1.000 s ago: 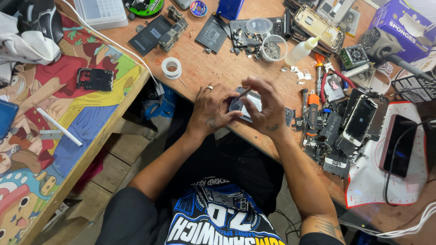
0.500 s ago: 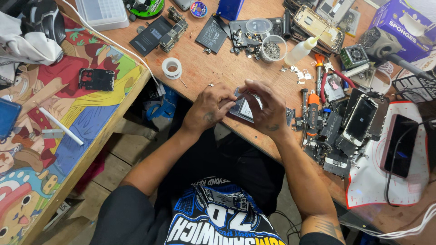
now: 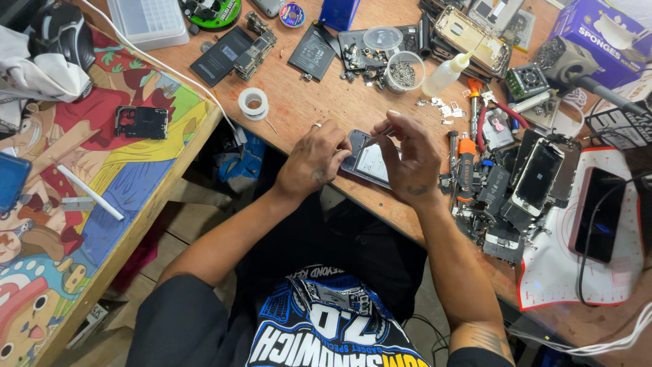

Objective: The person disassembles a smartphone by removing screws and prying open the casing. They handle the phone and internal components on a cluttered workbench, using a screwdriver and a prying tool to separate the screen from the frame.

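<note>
One opened phone (image 3: 372,163) is being steadied at the near edge of the wooden bench (image 3: 319,102), its long axis running from upper left to lower right. It is being gripped by the left hand (image 3: 314,162); thin tweezers (image 3: 377,136) are being pinched by the right hand (image 3: 409,162). One tape roll (image 3: 253,103) is lying to the left, well apart, and phone parts (image 3: 506,190) are crowding the right side.

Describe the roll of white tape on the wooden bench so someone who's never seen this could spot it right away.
On the wooden bench, look just beyond the left hand, towards the colourful cartoon mat. The roll of tape lies flat there alone: a small white ring with an open centre, unlike the dark, flat phone parts around it.
</note>
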